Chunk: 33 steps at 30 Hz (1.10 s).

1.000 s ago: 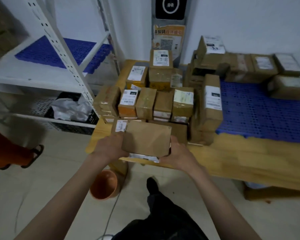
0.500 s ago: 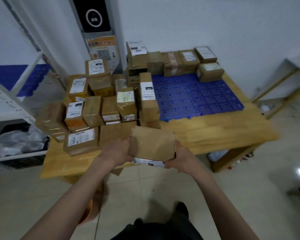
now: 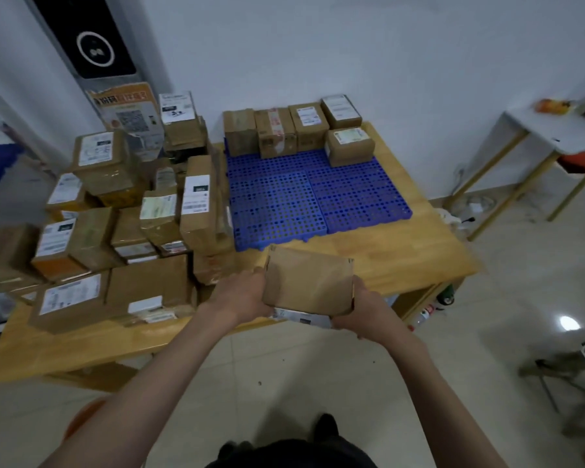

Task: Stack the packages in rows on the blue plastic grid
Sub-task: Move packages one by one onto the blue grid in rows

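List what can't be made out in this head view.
- Held box: its underside label is mostly hidden by the box itself; both hands, left hand and right hand, cover its ends.
- Label text on the pile: too small and blurred.
- Back row on the blue grid: anything behind it is hidden.
- Pile's left edge: cut off by the frame.
- Under the table: hidden by its top.

Left hand point(image 3: 240, 297) and right hand point(image 3: 365, 312) grip a brown package point(image 3: 306, 287) above the table's point(image 3: 402, 255) front edge, near the blue grid point(image 3: 318, 197).

Package point(image 3: 307, 285) now nearer blue grid point(image 3: 318, 197)
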Each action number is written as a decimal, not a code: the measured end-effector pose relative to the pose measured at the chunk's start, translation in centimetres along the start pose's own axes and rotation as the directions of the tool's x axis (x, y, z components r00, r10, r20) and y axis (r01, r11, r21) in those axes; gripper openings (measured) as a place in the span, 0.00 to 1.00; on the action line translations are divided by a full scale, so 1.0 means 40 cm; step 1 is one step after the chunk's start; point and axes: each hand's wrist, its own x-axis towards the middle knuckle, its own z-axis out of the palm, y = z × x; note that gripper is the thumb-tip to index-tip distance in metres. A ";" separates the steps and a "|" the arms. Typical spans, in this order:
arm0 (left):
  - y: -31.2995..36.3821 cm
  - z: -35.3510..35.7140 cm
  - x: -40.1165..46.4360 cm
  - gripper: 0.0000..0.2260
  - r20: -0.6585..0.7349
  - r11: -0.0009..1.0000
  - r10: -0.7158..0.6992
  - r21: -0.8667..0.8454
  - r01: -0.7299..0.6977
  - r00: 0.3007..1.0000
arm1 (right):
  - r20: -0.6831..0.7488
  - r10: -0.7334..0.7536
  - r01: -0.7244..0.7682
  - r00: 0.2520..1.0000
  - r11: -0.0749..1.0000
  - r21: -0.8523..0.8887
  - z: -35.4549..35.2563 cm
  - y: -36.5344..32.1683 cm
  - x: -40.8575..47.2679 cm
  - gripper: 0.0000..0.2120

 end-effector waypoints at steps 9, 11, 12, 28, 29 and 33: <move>0.134 -0.018 0.067 0.29 0.002 0.998 -0.051 -0.032 0.051 0.999 | -0.042 -0.035 0.030 0.999 0.993 -0.111 -0.106 0.092 0.061 0.44; 0.138 -0.027 0.087 0.28 0.009 0.997 -0.061 -0.046 0.061 0.998 | -0.030 -0.042 0.038 0.999 0.992 -0.119 -0.123 0.090 0.086 0.43; 0.138 -0.034 0.099 0.27 0.015 0.996 -0.064 -0.058 0.065 0.998 | -0.022 -0.045 0.042 0.999 0.992 -0.118 -0.131 0.088 0.099 0.42; 0.088 -0.121 0.515 0.29 0.056 0.985 -0.041 -0.165 0.050 0.998 | 0.019 -0.010 0.014 1.000 0.978 -0.209 -0.313 -0.009 0.479 0.39; 0.078 -0.127 0.544 0.28 0.058 0.983 -0.045 -0.174 0.054 0.997 | 0.024 -0.007 0.012 1.000 0.977 -0.212 -0.322 -0.020 0.512 0.39; 0.040 -0.151 0.649 0.29 0.062 0.980 -0.079 -0.180 0.089 0.995 | 0.049 -0.004 0.015 0.999 0.974 -0.228 -0.350 -0.058 0.637 0.42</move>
